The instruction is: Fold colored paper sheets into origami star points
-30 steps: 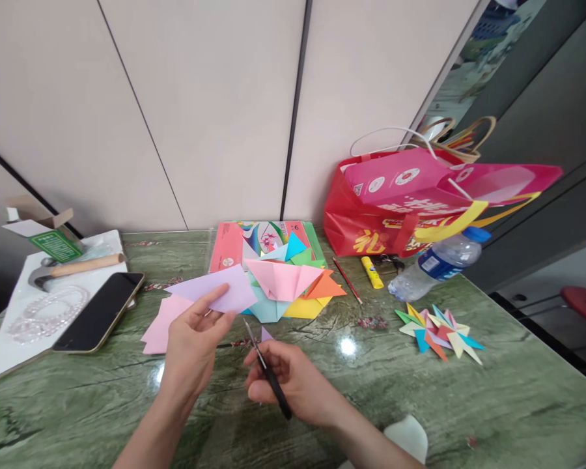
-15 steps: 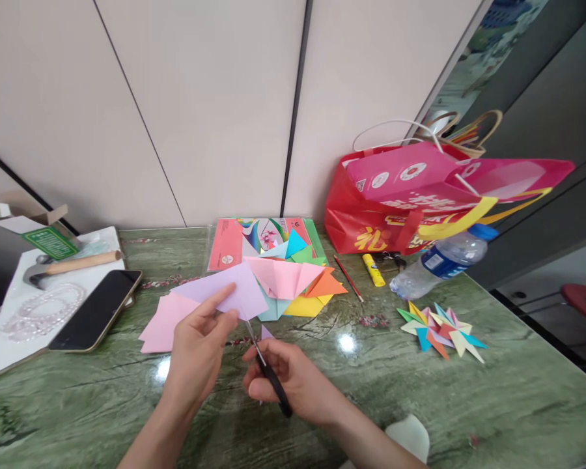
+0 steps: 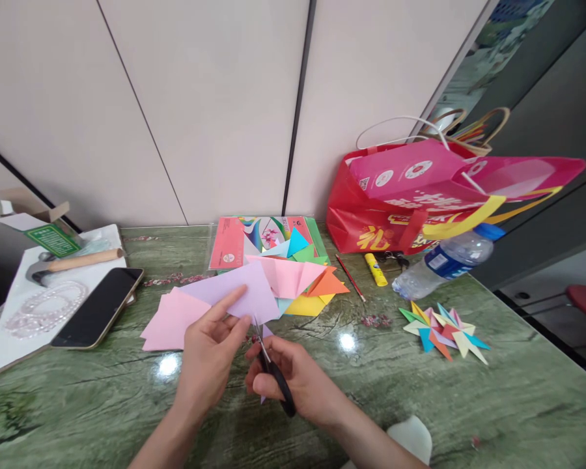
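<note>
My left hand (image 3: 213,348) pinches a sheet of light purple paper (image 3: 234,290) between thumb and fingers, near its lower edge. In my right hand (image 3: 293,374) is a pair of scissors (image 3: 276,381) with black handles, the blades pointing up at the paper's lower edge beside my left thumb. A bit of purple paper shows below the blades, partly hidden by the right hand. Pink paper sheets (image 3: 168,322) lie on the table left of the left hand. Behind the purple sheet are a folded pink piece (image 3: 293,277) and several coloured folded papers, orange (image 3: 329,283) and yellow (image 3: 305,305) among them.
Farther back lies a paper packet (image 3: 228,244). To the right are a pencil (image 3: 351,279), a glue stick (image 3: 376,270), a water bottle (image 3: 444,264), a red bag (image 3: 366,215) and star-shaped origami (image 3: 444,331). On the left are a phone (image 3: 97,308), a hammer (image 3: 83,260) and a beaded strand (image 3: 46,309).
Both hands, the purple paper and the scissors have shifted slightly right in the picture. The scissor blades now look spread a little apart at the paper's edge.
</note>
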Demonstrator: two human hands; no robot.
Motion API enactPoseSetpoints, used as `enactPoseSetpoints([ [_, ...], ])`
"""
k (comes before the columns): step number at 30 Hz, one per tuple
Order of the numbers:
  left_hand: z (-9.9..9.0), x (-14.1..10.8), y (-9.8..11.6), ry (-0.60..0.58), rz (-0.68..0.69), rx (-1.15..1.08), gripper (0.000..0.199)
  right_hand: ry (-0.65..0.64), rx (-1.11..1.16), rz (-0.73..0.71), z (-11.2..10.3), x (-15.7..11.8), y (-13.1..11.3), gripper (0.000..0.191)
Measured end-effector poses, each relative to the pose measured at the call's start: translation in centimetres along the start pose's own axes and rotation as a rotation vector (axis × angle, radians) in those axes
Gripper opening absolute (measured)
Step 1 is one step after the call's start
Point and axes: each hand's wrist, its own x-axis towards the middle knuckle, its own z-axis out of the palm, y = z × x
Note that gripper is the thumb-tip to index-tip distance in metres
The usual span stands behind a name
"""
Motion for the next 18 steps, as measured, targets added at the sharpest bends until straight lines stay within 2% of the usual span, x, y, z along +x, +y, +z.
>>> enactPoseSetpoints([
  [18,0.09,-0.25,0.02,0.008,0.016,0.036,0.049,0.013,0.011,0.006,0.18,-0.01,-0.33,0.048],
])
